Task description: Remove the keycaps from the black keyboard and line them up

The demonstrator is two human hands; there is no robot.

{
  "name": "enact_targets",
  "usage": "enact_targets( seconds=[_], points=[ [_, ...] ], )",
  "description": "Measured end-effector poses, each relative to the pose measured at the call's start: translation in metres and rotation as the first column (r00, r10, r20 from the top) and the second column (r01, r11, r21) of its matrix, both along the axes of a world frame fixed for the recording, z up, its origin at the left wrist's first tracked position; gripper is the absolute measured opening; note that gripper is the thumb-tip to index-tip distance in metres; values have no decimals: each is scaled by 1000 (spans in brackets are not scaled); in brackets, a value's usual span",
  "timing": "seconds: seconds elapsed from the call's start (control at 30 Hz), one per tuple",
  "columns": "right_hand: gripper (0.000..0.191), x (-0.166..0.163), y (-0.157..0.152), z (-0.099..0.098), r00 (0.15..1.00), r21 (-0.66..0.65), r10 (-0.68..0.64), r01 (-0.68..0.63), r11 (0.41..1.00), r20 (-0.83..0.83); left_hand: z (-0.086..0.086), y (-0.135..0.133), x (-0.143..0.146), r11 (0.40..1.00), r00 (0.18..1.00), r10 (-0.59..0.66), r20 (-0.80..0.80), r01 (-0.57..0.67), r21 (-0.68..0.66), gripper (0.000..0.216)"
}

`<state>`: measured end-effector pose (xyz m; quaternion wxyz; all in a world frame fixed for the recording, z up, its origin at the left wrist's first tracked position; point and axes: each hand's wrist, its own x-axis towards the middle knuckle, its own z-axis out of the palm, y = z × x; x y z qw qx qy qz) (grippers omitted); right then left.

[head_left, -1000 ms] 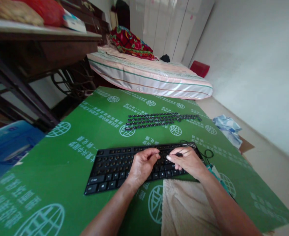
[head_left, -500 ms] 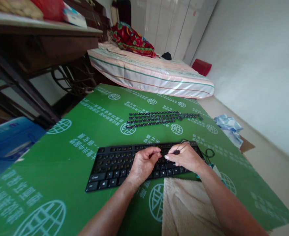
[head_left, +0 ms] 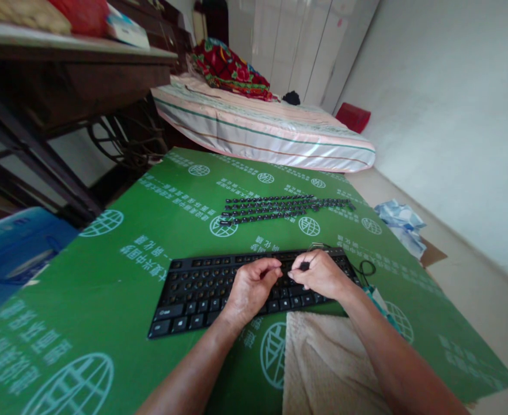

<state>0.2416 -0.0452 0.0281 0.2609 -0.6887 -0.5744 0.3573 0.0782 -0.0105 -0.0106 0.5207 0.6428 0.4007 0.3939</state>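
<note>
A black keyboard (head_left: 193, 288) lies on a green printed board (head_left: 107, 271), with many of its keycaps off. My left hand (head_left: 250, 288) rests on the keyboard's middle, its fingers curled and thumb pressed against them. Just to its right, my right hand (head_left: 321, 275) hovers over the keyboard's right part and pinches a small black tool (head_left: 304, 266) between thumb and fingers. Rows of removed black keycaps (head_left: 280, 208) lie lined up on the board beyond the keyboard.
A beige fluffy cloth (head_left: 323, 363) lies in front of the keyboard. The keyboard's cable (head_left: 366, 268) loops at its right end. A dark wooden table (head_left: 64, 75) stands on the left, a mattress (head_left: 258, 129) behind, crumpled cloth (head_left: 401, 222) on the floor at right.
My right hand has shifted slightly left and away along the keyboard, closer to my left hand. The view has moved a little; the keyboard stays put.
</note>
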Motion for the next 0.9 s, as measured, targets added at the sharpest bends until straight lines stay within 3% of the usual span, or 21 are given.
enact_targets(
  seconds=[0.37,0.57,0.73,0.9],
  points=[
    [11,20,7,1,974,-62,223,-226,972,-51,1,-1,1,1000,1000,-12,-16,13,16,13],
    [12,20,13,6,956,-124,269,-283,951,-118,2,0,0,999,999,-26,-31,27,29,13],
    [16,17,12,1,974,-138,188,-205,969,-130,0,1,0,998,997,-30,-67,34,54,14],
    [15,5,1,-13,993,24,-2,5,1000,-115,-3,0,-1,984,980,-35,-194,68,163,15]
  ],
)
